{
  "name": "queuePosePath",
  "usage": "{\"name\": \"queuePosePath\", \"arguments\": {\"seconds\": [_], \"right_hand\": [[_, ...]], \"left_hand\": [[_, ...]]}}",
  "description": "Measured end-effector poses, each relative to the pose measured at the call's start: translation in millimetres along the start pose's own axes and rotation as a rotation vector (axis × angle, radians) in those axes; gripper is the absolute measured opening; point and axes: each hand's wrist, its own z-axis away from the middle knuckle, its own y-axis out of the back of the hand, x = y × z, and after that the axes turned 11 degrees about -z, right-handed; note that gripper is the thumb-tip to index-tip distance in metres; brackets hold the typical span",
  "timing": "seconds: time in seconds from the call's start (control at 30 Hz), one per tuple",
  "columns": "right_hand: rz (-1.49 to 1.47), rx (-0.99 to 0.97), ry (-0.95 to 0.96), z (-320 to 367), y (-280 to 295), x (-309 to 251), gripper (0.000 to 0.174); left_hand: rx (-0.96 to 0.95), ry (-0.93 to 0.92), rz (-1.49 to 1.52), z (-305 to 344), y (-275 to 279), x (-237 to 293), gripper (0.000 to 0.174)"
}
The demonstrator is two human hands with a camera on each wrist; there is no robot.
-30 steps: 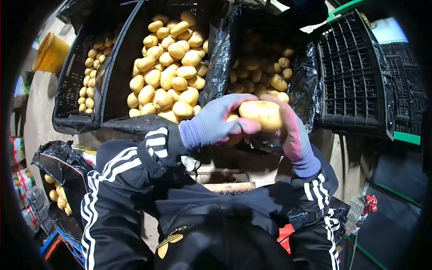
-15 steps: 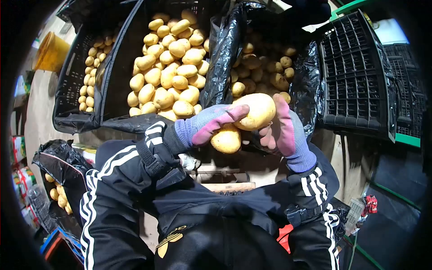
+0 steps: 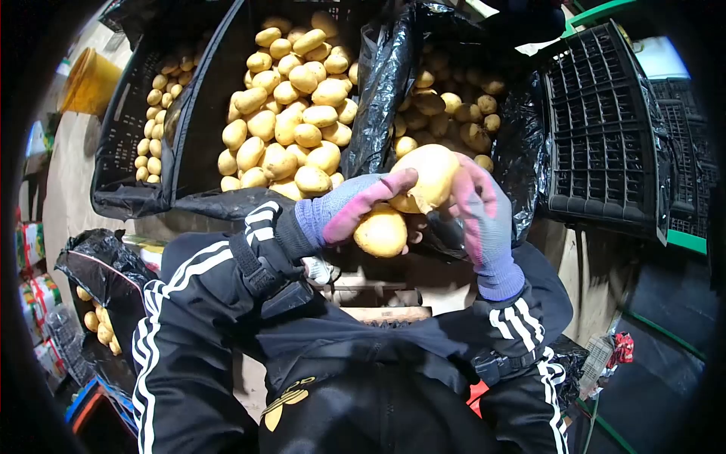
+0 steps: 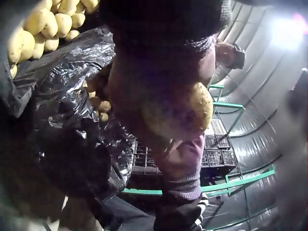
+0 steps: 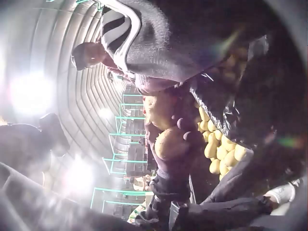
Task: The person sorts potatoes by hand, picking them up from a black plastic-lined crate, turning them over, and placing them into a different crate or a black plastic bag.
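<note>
Two potatoes are between the gloved hands in the head view. The left hand (image 3: 349,208) grips a lower potato (image 3: 380,231), its thumb lying against a larger upper potato (image 3: 429,175). On that larger one's right side rest the curled fingers and thumb of the right hand (image 3: 484,219), pinching it. The left wrist view has the larger potato (image 4: 199,109) partly in shadow above the other hand's cuff. Both potatoes, one of them the lower potato (image 5: 171,143), show in the right wrist view, with dark fingertips around them.
Beyond the hands stand a potato-filled crate (image 3: 198,163), a black-lined crate (image 3: 384,98) with more potatoes, and an upright empty crate (image 3: 601,129). A yellow bucket (image 3: 91,82) is at far left; a bag of potatoes (image 3: 102,261) lies lower left.
The lower potato has come into view in the left hand. The right hand's fingers, spread half a second ago, now curl against the larger potato, which has moved slightly up and left since one second ago.
</note>
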Motion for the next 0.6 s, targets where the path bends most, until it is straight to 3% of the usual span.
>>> {"name": "queuePosePath", "arguments": {"seconds": [0.13,0.17,0.2,0.27,0.33,0.37,0.4,0.43,0.57,0.6], "right_hand": [[-0.027,-0.021,-0.053,6.6,-2.8,-5.0,0.037],[0.026,-0.057,-0.097,8.2,-5.2,-8.2,0.036],[0.047,-0.082,-0.079,10.2,-11.7,-15.1,0.034],[0.012,-0.111,-0.072,10.7,-11.5,-16.9,0.034],[-0.055,-0.126,-0.067,8.0,-7.5,-15.3,0.034],[-0.038,-0.127,-0.053,4.8,-2.5,-13.8,0.035],[-0.028,-0.121,-0.048,3.2,-0.8,-15.4,0.035],[-0.018,-0.111,-0.045,2.2,1.4,-16.3,0.035],[0.024,-0.077,-0.014,-3.4,11.8,-20.6,0.035],[0.039,-0.061,0.006,-3.9,13.7,-21.8,0.035]], "left_hand": [[0.039,0.009,-0.022,18.6,-5.4,11.5,0.051],[0.180,-0.044,-0.035,36.0,-8.1,17.3,0.051],[0.213,-0.149,0.154,59.7,-4.7,23.2,0.051],[0.461,-0.449,0.037,138.1,4.7,34.5,0.055],[0.472,-0.662,-0.142,223.8,33.8,51.7,0.072],[0.659,-0.628,-0.190,277.0,45.3,59.1,0.081],[0.638,-0.687,-0.222,328.5,55.0,49.6,0.077],[1.095,-0.646,-0.218,396.8,67.2,30.0,0.073],[1.742,-0.369,-0.569,662.8,147.3,-90.0,0.050],[2.015,0.161,-0.995,668.7,139.0,-91.9,0.054]]}}
